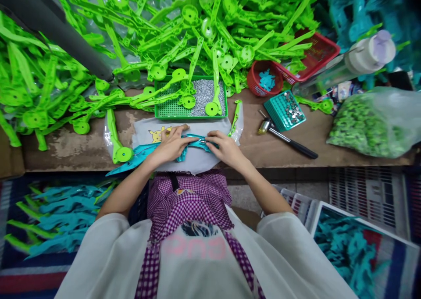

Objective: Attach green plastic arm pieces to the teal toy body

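Both my hands rest on a white cloth [197, 158] with a yellow cartoon print at the near edge of the wooden bench [66, 145]. My left hand [171, 144] is closed over a long teal plastic part [138, 156] that runs out to the left. My right hand [225, 147] pinches the other end of the teal part, where a small metal piece [203, 140] shows between the fingers. A green plastic arm [115, 141] with a round end lies just left of my left hand.
A green tray [190, 98] of small metal bits sits behind my hands, under a large heap of green plastic arms [164, 36]. To the right lie a black-handled tool [289, 143], a teal tray [284, 110], a red bowl [263, 77], a red basket [315, 53] and a bag of green pieces [371, 123]. Teal parts fill bins at lower left [55, 224] and lower right [345, 250].
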Demonstrator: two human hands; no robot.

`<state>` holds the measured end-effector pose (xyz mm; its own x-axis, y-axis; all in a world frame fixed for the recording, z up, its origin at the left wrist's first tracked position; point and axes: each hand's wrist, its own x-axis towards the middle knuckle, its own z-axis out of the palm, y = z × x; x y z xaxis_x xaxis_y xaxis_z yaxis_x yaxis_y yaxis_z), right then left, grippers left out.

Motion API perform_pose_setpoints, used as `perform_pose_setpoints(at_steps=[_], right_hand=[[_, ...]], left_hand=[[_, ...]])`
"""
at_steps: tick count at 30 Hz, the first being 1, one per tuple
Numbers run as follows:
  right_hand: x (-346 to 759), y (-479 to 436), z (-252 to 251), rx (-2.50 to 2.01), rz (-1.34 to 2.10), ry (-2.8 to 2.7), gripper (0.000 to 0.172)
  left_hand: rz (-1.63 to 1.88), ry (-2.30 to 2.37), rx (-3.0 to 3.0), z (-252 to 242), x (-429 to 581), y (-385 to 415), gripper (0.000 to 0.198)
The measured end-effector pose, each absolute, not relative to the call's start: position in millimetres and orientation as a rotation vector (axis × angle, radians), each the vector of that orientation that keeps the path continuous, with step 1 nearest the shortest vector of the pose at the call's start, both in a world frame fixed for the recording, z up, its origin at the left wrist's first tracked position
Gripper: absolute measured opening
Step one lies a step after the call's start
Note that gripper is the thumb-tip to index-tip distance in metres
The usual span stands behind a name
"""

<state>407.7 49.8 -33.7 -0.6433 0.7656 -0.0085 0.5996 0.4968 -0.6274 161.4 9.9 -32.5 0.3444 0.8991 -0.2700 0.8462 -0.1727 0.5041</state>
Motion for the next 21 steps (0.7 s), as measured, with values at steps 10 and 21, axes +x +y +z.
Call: perform_pose_setpoints(at_steps=[10, 21], right_hand=[[396, 45, -37, -1.441, 0.705, -2.267, 0.014], [381, 52, -31, -1.476, 0.47, -2.58, 0.023]], left_hand=[[0.127, 1.51, 2.044, -32, 162, 11, 0.04], [0.064, 1.481, 1.996, -26, 162, 15, 0.042]])
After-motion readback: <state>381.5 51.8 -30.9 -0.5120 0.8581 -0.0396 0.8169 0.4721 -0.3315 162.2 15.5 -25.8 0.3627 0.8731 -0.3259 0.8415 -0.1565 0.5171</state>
